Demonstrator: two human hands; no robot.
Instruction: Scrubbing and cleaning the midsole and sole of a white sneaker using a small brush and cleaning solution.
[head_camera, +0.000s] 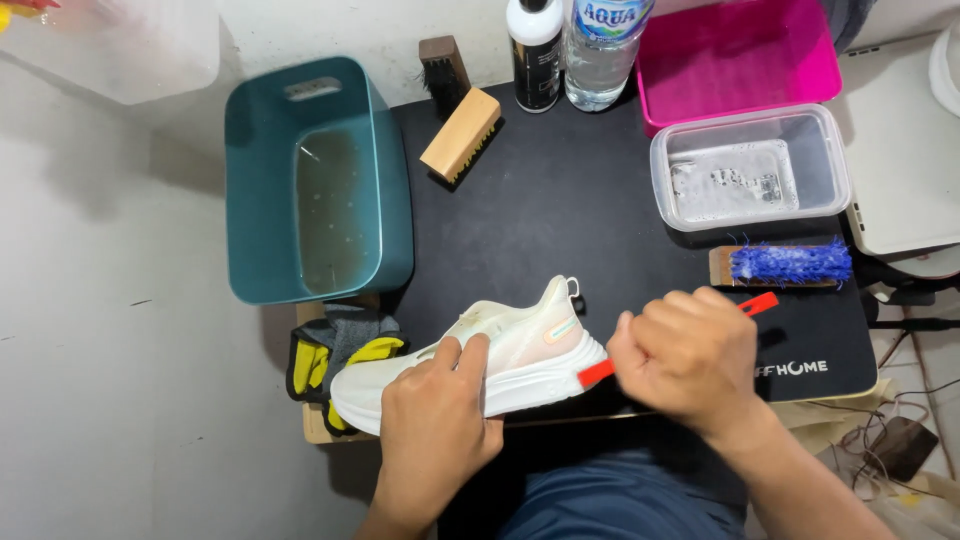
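A cream-white sneaker (520, 345) lies on its side on the black mat (560, 200), toe toward the left. My left hand (435, 425) presses on its midsole and upper near the toe end. My right hand (690, 355) is closed around a thin red brush (598, 372); one end of it touches the sole at the heel, the other end sticks out past my knuckles.
A teal tub (260, 180) with murky water stands at the left. Grey-yellow gloves (335, 350) lie beside the shoe's toe. Behind are two wooden brushes (460, 135), a dark bottle (535, 55), a water bottle (600, 50), a pink tray (740, 55), a clear soapy container (830, 160) and a blue-bristled brush (790, 263).
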